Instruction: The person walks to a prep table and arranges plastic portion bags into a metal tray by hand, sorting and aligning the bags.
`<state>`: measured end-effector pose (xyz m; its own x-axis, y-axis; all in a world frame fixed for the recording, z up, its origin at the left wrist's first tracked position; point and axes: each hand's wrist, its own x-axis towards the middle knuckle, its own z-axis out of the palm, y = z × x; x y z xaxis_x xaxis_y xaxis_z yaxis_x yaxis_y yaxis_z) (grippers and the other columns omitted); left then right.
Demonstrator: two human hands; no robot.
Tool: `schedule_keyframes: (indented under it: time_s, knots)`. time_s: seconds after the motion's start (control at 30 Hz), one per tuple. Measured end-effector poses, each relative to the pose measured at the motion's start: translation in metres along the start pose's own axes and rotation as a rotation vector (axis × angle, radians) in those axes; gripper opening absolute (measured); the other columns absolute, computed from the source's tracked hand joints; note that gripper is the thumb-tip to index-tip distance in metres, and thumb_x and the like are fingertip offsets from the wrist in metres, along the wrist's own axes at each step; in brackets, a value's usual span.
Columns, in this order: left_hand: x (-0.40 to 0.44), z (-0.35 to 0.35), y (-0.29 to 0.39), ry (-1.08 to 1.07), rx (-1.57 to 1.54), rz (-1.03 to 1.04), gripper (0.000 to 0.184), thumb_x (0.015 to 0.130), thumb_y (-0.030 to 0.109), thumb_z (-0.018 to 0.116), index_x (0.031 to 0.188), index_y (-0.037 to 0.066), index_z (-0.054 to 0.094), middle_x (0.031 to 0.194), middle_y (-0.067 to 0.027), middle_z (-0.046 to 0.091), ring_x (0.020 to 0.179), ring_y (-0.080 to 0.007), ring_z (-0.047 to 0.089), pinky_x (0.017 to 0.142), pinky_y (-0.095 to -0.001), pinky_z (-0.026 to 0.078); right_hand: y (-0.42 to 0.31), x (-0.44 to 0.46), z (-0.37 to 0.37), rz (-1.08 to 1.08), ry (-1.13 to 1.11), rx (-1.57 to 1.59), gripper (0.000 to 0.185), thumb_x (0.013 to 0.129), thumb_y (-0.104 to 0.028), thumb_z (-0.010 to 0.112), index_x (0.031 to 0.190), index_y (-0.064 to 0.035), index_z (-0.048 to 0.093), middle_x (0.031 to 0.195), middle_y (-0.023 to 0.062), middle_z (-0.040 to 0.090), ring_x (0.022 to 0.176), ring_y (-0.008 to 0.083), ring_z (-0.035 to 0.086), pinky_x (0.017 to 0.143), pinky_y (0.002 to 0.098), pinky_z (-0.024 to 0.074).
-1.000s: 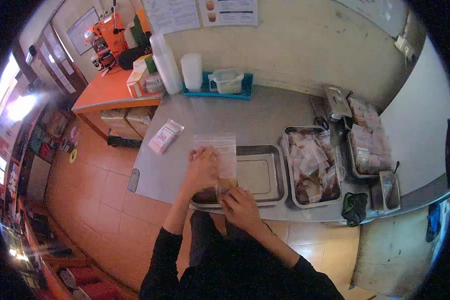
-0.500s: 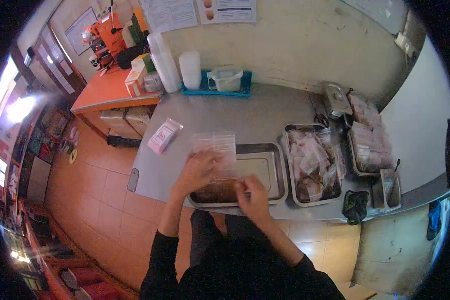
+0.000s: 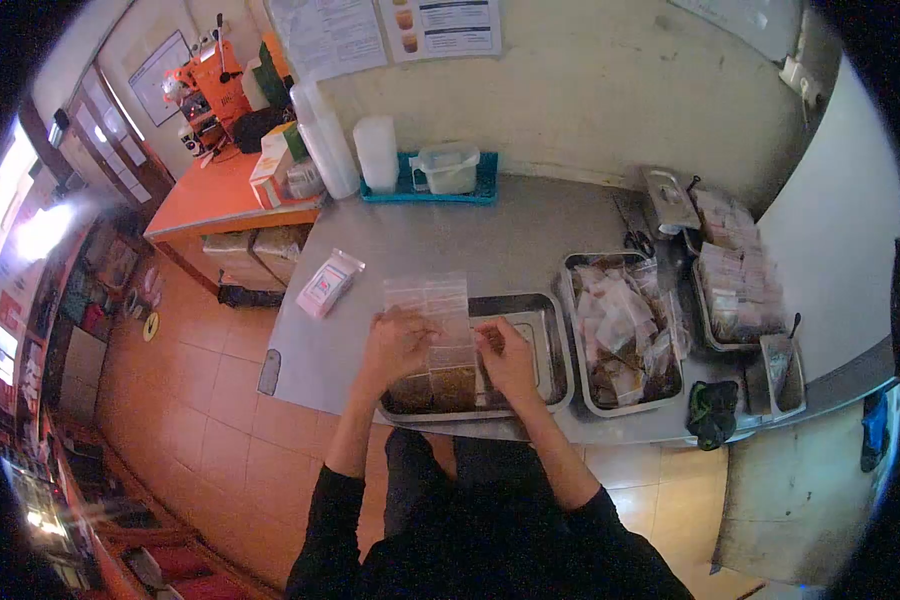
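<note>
Over the shallow metal tray (image 3: 560, 350) at the table's front edge are clear zip bags (image 3: 448, 300), side by side, with brown contents in their lower ends. My left hand (image 3: 398, 345) is closed on the bags' upper part, fingers curled across the middle. At their right edge, my right hand (image 3: 505, 358) has its fingers pinched together on the plastic. What exactly lies between those fingertips is too small to make out. Part of the tray is hidden by the bags and hands.
Right of the tray stands another metal tray (image 3: 575, 380) of filled small bags. Beyond it are a third tray of packed bags (image 3: 740, 290), a narrow metal container (image 3: 785, 385) and a dark cloth (image 3: 712, 412). A pink-and-white packet (image 3: 330, 283) lies left; a blue-green tray (image 3: 400, 190) stands behind.
My right hand has moved up from the tray's front side to the right edge of the bags. The brown contents now show more plainly. My left hand stays on the bags.
</note>
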<state>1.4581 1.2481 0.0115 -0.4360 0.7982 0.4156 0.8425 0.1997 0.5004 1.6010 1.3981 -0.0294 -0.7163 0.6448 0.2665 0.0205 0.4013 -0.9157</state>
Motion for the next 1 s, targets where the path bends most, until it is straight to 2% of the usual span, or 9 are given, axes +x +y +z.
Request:
schedule_keyframes:
  time_s: [0.1,0.17,0.3,0.37,0.5,0.57,0.67,0.77,1.0]
  knots:
    - [0.001,-0.007,0.004,0.035,-0.015,-0.037,0.012,0.075,0.013,0.068,0.085,0.009,0.072,0.085,-0.0108,0.067,0.083,-0.0318,0.062,0.079,-0.0444,0.047,0.005,0.007,-0.001,-0.056,-0.014,0.019,0.015,0.089,-0.018,0.064,0.095,-0.0039,0.065,0.079,0.0086,0.068,0.073,0.0187,0.066,0.067,0.0309,0.0508]
    - [0.004,-0.003,-0.006,0.028,0.100,-0.076,0.014,0.077,0.017,0.068,0.088,0.010,0.072,0.089,-0.0104,0.066,0.089,-0.0314,0.061,0.080,-0.0443,0.047,0.007,0.013,0.000,-0.014,-0.036,0.040,0.016,0.087,-0.019,0.067,0.094,-0.0046,0.067,0.077,0.0080,0.069,0.071,0.0185,0.066,0.067,0.0308,0.0509]
    - [0.012,-0.009,0.001,0.031,0.229,-0.056,0.012,0.077,0.020,0.070,0.085,0.011,0.072,0.087,-0.0077,0.066,0.087,-0.0296,0.061,0.079,-0.0430,0.048,-0.004,0.024,-0.006,0.059,-0.068,-0.048,0.018,0.085,-0.020,0.069,0.094,-0.0048,0.068,0.076,0.0080,0.070,0.071,0.0180,0.067,0.067,0.0304,0.0508]
    - [0.014,-0.012,0.003,-0.021,0.321,-0.011,0.013,0.076,0.022,0.071,0.086,0.013,0.072,0.089,-0.0054,0.065,0.091,-0.0280,0.060,0.086,-0.0428,0.045,0.000,0.031,-0.006,0.006,-0.110,-0.076,0.020,0.083,-0.019,0.072,0.096,-0.0048,0.069,0.077,0.0080,0.070,0.071,0.0177,0.067,0.066,0.0309,0.0511]
    - [0.023,-0.019,0.002,-0.097,0.275,-0.083,0.016,0.072,0.023,0.073,0.085,0.014,0.072,0.090,-0.0042,0.067,0.090,-0.0272,0.061,0.088,-0.0407,0.042,0.000,0.039,-0.006,0.009,-0.161,-0.057,0.019,0.081,-0.017,0.073,0.095,-0.0055,0.069,0.079,0.0070,0.070,0.071,0.0172,0.066,0.068,0.0312,0.0517]
    - [0.024,-0.020,-0.004,-0.161,0.264,-0.017,0.020,0.068,0.025,0.075,0.084,0.014,0.073,0.087,-0.0044,0.068,0.087,-0.0267,0.061,0.084,-0.0399,0.043,0.000,0.043,-0.005,0.140,-0.236,-0.031,0.019,0.077,-0.013,0.075,0.094,-0.0062,0.070,0.081,0.0061,0.070,0.074,0.0164,0.066,0.070,0.0312,0.0523]
    - [0.025,-0.011,-0.023,-0.185,0.180,-0.044,0.016,0.066,0.023,0.073,0.080,0.016,0.071,0.080,-0.0017,0.067,0.087,-0.0255,0.060,0.081,-0.0443,0.040,0.011,0.046,0.001,0.101,-0.231,-0.013,0.018,0.075,-0.010,0.076,0.091,-0.0063,0.070,0.082,0.0052,0.070,0.073,0.0152,0.066,0.070,0.0300,0.0529]
    - [0.028,-0.014,-0.015,-0.241,0.162,-0.102,0.012,0.066,0.022,0.072,0.076,0.016,0.070,0.079,-0.0014,0.067,0.085,-0.0251,0.060,0.082,-0.0443,0.040,0.010,0.046,0.002,0.028,-0.228,-0.008,0.018,0.073,-0.009,0.077,0.089,-0.0055,0.069,0.079,0.0053,0.069,0.071,0.0148,0.065,0.069,0.0300,0.0529]
    - [0.025,-0.003,-0.016,-0.071,0.246,-0.013,0.009,0.066,0.020,0.072,0.073,0.018,0.069,0.078,0.0001,0.067,0.085,-0.0242,0.060,0.085,-0.0433,0.039,0.006,0.044,0.005,0.046,-0.152,0.078,0.014,0.073,-0.009,0.076,0.085,-0.0045,0.068,0.074,0.0055,0.068,0.069,0.0144,0.064,0.066,0.0295,0.0521]
